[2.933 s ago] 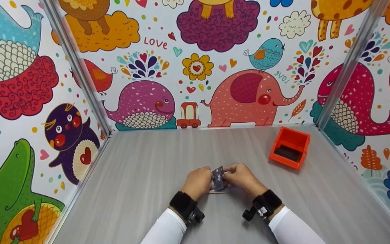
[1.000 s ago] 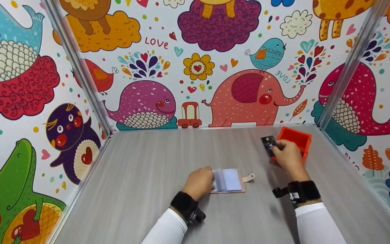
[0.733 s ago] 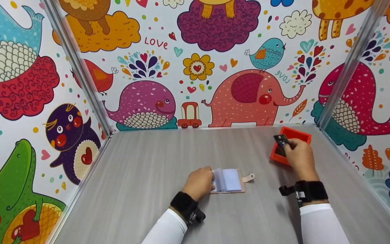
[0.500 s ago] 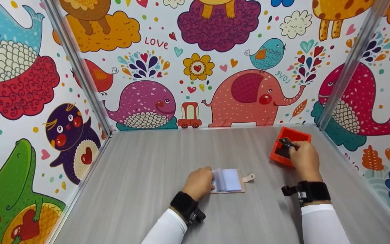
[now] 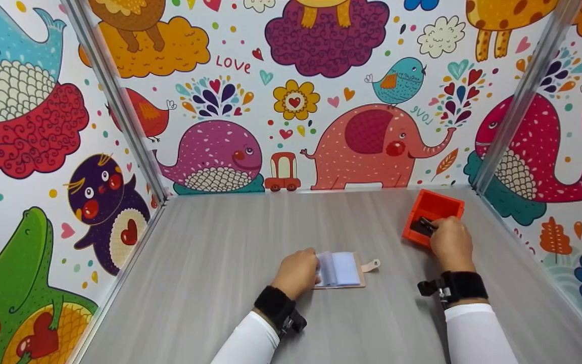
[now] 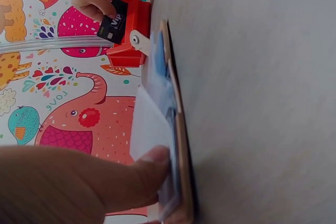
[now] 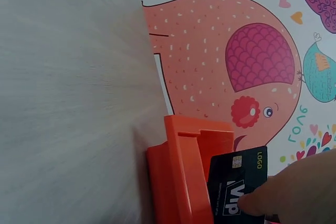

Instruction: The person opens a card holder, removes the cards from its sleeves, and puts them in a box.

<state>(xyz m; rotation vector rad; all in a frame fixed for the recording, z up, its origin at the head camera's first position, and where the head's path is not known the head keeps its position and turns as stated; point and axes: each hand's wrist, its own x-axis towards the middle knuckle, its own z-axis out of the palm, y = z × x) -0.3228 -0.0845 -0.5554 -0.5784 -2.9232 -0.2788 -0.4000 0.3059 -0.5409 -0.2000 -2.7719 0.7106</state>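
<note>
My left hand (image 5: pixel 296 273) holds an opened card holder (image 5: pixel 346 269) at its left end on the table. In the left wrist view the thumb (image 6: pixel 152 166) presses on its clear sleeves (image 6: pixel 149 124). The holder has a tan cover and a snap strap (image 5: pixel 372 265) sticking out to the right. My right hand (image 5: pixel 452 245) pinches a black card (image 7: pixel 237 182) lettered "Vip" at the orange bin (image 5: pixel 437 203). From the head only a narrow part of that card shows, inside the bin's outline. Dark items (image 5: pixel 419 228) lie in the bin, partly hidden by the hand.
The grey table (image 5: pixel 220 242) is enclosed by printed cartoon walls (image 5: pixel 291 136) at the back and sides. Metal posts (image 5: pixel 498 136) stand at the corners. The bin sits at the back right, near the right wall.
My right hand has carried the black card from the card holder to the bin, then lowered it there over the last half second. The left hand stays at the holder, whose sleeves now show.
</note>
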